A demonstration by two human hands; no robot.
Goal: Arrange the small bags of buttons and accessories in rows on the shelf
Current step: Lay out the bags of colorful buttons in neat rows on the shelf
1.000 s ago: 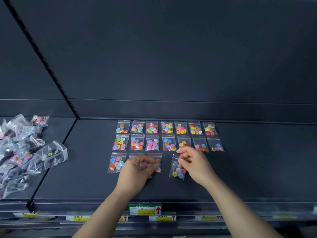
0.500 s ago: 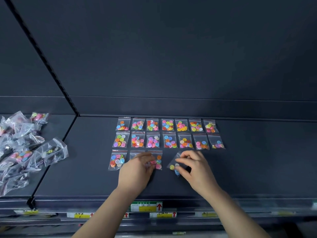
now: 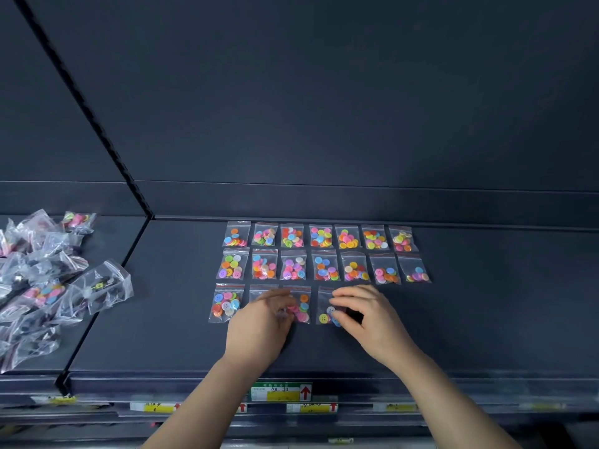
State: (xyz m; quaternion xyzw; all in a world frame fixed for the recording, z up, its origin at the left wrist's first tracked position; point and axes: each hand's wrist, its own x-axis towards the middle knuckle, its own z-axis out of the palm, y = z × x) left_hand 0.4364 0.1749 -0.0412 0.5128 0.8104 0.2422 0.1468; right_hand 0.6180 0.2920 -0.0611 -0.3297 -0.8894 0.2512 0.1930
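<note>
Left hand [image 3: 259,322] pinches the third bag [image 3: 303,307], right hand [image 3: 369,319] the fourth bag [image 3: 325,314]; align both squarely under the row above [image 3: 324,265].

Green-and-yellow price label [image 3: 281,391] with red arrow faced front; paler yellow labels [image 3: 311,407] sat lower. Slotted black upright [image 3: 81,102] ran diagonally across the dark back panel [image 3: 324,92].

1. A dark grey back panel [image 3: 324,92], matt and plain, rises behind the shelf [image 3: 486,319].
2. A black slotted upright [image 3: 81,92] divides two bays.
3. Price labels [image 3: 281,392] with red arrows line the front rail.
4. Lower shelf edges [image 3: 421,413] show beneath.
5. Lighting is dim.
</note>
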